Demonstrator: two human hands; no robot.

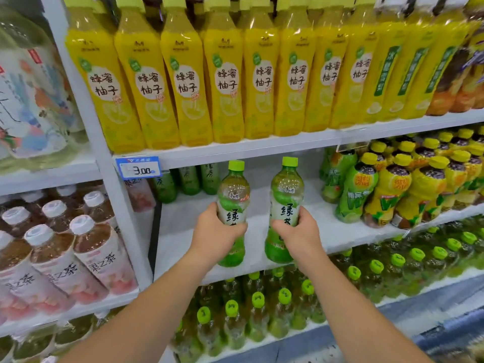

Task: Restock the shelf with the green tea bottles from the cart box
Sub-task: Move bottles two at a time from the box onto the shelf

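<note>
My left hand (214, 233) grips a green tea bottle (232, 191) around its middle. My right hand (298, 233) grips a second green tea bottle (286, 187) the same way. Both bottles stand upright with green caps, side by side over the front part of the white middle shelf (340, 231). I cannot tell whether their bases touch the shelf. At the back left of this shelf stand three more green tea bottles (188, 180). The cart box is out of view.
Yellow honey-pomelo bottles (188, 82) fill the shelf above. Green and yellow vitamin drink bottles (392, 187) crowd the right of the middle shelf. Green-capped bottles (259, 310) fill the shelf below. Pink fruit-tea bottles (65, 247) stand in the left bay. A price tag (138, 167) reads 3.00.
</note>
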